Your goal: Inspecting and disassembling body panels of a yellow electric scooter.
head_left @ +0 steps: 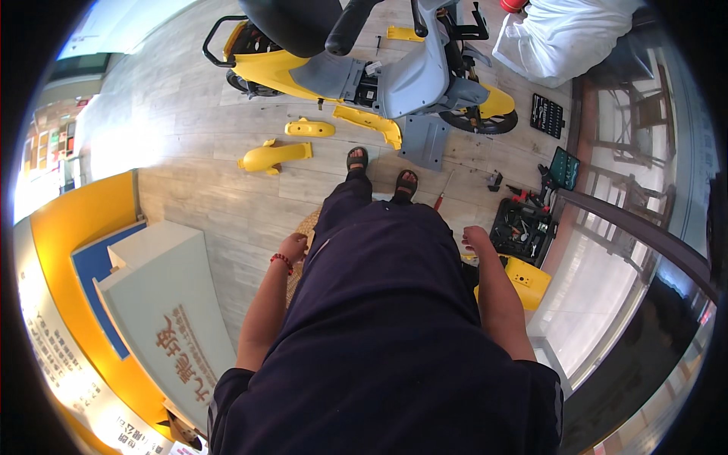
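The fingers (301, 240) of the left hand (292, 248) curl inward at the person's left side, above a red bead bracelet (281, 262); the right hand (475, 239) hangs at the other side, its fingers bent too. Neither seems to grasp anything, though I cannot tell how tightly they close.

Beside the left hand shows the edge of a woven seat or mat (305, 226), mostly hidden by the dark trousers (334, 220). Just right of the right hand is an open black tool case (523, 230), with a yellow panel (528, 281) on its near side. A red-handled screwdriver (439, 200) lies a little beyond that hand, right of the sandals (357, 158).

The yellow-and-grey scooter (413, 80) stands far ahead, well apart from both hands, its middle opened up. On its near side lie a grey panel (425, 140), a long yellow strip (369, 121), an oval yellow cover (309, 128) and a yellow fender (273, 158). A socket set (547, 116) lies far right.

The floor (205, 129) is pale wood planks. On the near left, a white cabinet (167, 303) bears large brown characters with smaller lines alongside; a white sign (57, 345) carries dark lettering. Glass panes on the right show wooden chairs (644, 110).
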{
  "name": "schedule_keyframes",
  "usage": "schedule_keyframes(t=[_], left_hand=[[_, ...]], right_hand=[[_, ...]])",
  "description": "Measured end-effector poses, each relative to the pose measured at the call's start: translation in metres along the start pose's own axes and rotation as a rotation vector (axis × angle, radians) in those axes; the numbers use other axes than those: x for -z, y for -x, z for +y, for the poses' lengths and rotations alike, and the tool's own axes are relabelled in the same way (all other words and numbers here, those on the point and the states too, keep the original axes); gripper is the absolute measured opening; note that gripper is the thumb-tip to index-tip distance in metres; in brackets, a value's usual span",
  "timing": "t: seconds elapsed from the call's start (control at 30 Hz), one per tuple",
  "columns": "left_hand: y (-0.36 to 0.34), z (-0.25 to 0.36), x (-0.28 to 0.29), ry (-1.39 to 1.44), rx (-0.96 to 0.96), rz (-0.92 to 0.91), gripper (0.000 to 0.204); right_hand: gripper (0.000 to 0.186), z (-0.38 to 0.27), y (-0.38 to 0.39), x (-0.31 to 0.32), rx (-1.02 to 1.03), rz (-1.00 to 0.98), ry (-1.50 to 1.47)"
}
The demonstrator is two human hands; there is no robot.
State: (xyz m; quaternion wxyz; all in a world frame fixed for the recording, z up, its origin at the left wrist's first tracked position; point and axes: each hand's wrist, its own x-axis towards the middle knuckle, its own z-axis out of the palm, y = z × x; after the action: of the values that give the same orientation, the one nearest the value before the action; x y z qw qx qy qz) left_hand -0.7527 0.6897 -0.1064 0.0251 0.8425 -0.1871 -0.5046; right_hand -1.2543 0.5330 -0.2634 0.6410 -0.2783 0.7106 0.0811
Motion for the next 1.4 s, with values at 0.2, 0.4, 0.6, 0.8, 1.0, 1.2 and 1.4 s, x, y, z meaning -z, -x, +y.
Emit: schedule_keyframes(t=[0.2,0.4,0.6,0.8,1.0,1.2,1.4], left_hand=[[-0.003,-0.001,-0.002,-0.067,-0.013,-0.003,0.034],[-0.011,-0.008,-0.008,-0.027,-0.051,-0.014,0.03],[-0.007,-0.003,-0.006,-0.144,-0.109,-0.014,0.031],[0.001,0.001,-0.004,-0.103,-0.035,-0.029,0.032],[-0.019,-0.009,-0.003,-0.046,-0.106,-0.063,0.031],[-0.034,-0.01,0.008,0.032,-0.072,-0.078,0.029],[-0.041,-0.022,0.028,0.157,0.087,-0.101,0.035]], right_hand=[[0.011,0.003,-0.003,-0.003,0.0,-0.007,-0.024],[0.011,0.006,-0.004,0.001,-0.028,0.012,-0.001],[0.014,0.011,-0.002,0.007,-0.04,0.003,-0.019],[0.015,0.004,0.001,0.007,-0.044,-0.015,0.019],[0.015,-0.005,0.009,0.007,-0.048,0.015,0.028],[0.016,-0.021,0.016,0.004,-0.072,0.051,0.057],[0.017,-0.049,0.015,-0.011,-0.049,0.027,0.117]])
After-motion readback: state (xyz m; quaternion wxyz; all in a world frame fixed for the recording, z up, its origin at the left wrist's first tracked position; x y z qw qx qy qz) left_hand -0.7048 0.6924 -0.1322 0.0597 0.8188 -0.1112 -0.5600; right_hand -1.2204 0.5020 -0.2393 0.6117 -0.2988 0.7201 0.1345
